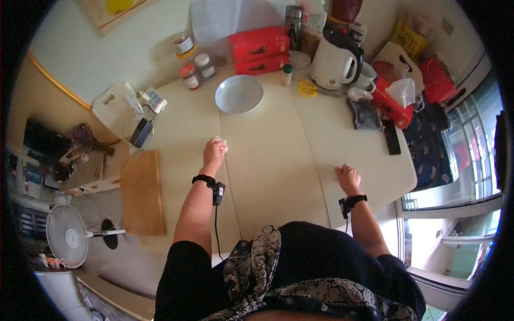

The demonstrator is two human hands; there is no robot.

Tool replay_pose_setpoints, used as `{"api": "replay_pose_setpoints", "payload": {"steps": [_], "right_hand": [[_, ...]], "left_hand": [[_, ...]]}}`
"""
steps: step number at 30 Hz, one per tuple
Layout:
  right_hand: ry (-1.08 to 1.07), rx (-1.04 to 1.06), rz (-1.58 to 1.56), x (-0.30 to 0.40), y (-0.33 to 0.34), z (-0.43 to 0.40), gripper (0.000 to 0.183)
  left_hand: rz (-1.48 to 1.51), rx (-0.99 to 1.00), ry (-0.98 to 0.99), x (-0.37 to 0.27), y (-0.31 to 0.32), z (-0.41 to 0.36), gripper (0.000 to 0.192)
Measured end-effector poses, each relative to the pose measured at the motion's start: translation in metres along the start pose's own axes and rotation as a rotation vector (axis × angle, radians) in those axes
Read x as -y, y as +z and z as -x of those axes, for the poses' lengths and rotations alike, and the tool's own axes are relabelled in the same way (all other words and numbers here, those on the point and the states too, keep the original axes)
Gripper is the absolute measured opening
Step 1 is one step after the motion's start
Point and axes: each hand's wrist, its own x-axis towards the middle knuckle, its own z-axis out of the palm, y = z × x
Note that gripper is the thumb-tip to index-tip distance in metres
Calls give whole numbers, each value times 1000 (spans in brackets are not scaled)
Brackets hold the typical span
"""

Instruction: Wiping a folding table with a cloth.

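My left hand (213, 154) is over the left-middle part of the pale table (273, 160), near a seam in its top. Between its thumb and fingers it grips a crumpled white tissue (221, 139). My right hand (349, 178) rests by the table's right part with the fingers curled in, and I see nothing in it. Beyond my left hand stands a shallow light-grey bowl (239, 94), apart from both hands. Each wrist wears a black strap with a small device and a cable.
A wooden board (142, 192) lies along the left edge, near a black power adapter (141, 132). Jars (189, 76), red boxes (261, 50), yellow-handled scissors (307, 89) and a white electric kettle (333, 60) line the back. On the right are a grey cloth (364, 114) and a black phone (391, 137).
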Motion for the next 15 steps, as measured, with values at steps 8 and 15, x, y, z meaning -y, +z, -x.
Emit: {"api": "replay_pose_setpoints", "payload": {"steps": [8, 15], "right_hand": [[15, 41, -17, 10, -12, 7, 34], [51, 68, 4, 11, -19, 1, 34]], "left_hand": [[-214, -163, -48, 47, 6, -75, 9], [-482, -259, -203, 145, -42, -77, 16]]}}
